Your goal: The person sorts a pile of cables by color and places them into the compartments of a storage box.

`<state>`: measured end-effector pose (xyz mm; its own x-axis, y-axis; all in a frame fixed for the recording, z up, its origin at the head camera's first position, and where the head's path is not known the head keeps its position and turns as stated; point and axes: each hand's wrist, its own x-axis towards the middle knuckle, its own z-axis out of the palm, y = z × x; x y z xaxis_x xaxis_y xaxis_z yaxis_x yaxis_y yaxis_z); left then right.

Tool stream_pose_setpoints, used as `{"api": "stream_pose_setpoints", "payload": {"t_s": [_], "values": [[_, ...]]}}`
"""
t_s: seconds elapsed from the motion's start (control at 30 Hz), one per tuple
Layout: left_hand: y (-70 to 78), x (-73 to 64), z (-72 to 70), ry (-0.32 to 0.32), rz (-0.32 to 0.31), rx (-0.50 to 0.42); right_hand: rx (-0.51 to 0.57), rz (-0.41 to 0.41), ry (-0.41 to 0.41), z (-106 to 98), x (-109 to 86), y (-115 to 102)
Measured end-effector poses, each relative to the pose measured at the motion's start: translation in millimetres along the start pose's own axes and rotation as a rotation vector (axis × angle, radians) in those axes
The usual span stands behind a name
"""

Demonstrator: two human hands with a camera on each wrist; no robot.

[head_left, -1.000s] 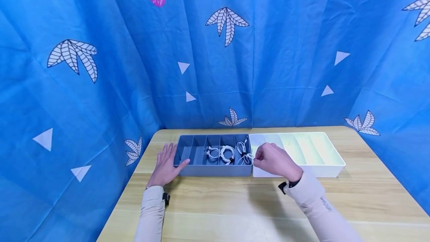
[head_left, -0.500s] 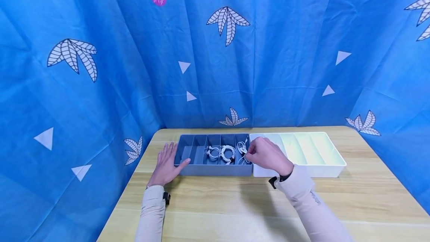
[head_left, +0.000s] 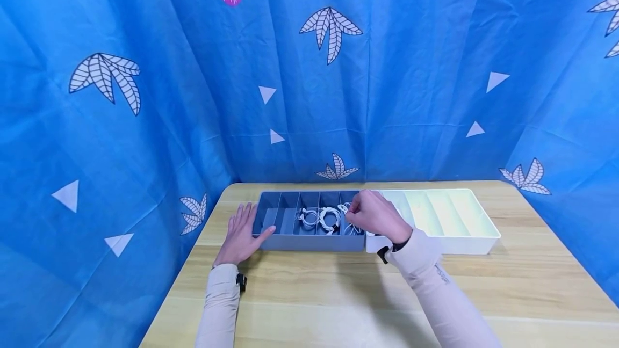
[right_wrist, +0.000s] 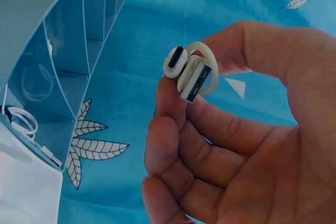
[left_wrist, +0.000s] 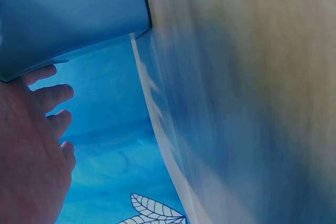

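Observation:
My left hand (head_left: pixel 238 238) rests against the left end of a grey-blue divided box (head_left: pixel 309 244), fingers spread and thumb over the front rim. In the left wrist view its fingers lie along the box's side. My right hand (head_left: pixel 379 215) is above the box's rightmost compartment. In the right wrist view it pinches a white USB cable (right_wrist: pixel 210 66) between thumb and fingers, two plugs showing side by side. White cable loops (head_left: pixel 354 230) lie in the compartment below, partly hidden by that hand. To their left sit two coiled white cables, one (head_left: pixel 301 218) smaller, one (head_left: pixel 322 219) larger.
A white divided box (head_left: pixel 450 246) stands end to end with the grey-blue one on its right. Both stand on a wooden table (head_left: pixel 300 294), near its back edge. A blue patterned curtain (head_left: pixel 411 95) hangs close behind and at the sides.
My right hand has moved left from the white box's left end to over the grey-blue box's rightmost compartment. My left hand has stayed on the box's left end.

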<state>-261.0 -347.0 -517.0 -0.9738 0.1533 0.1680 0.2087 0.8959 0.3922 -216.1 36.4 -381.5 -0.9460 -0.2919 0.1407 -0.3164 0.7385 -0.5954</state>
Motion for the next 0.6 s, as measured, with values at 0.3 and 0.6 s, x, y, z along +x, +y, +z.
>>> {"api": "stream_pose_setpoints", "payload": {"t_s": [0.3,0.6], "values": [[-1.5,1.1,0.9,-0.010,0.001,0.003,-0.003,0.016,-0.011,2,10.6,-9],[-0.3,0.4,-0.9,-0.009,-0.001,-0.002,0.014,-0.014,-0.014,8,22.4,-20]]}}
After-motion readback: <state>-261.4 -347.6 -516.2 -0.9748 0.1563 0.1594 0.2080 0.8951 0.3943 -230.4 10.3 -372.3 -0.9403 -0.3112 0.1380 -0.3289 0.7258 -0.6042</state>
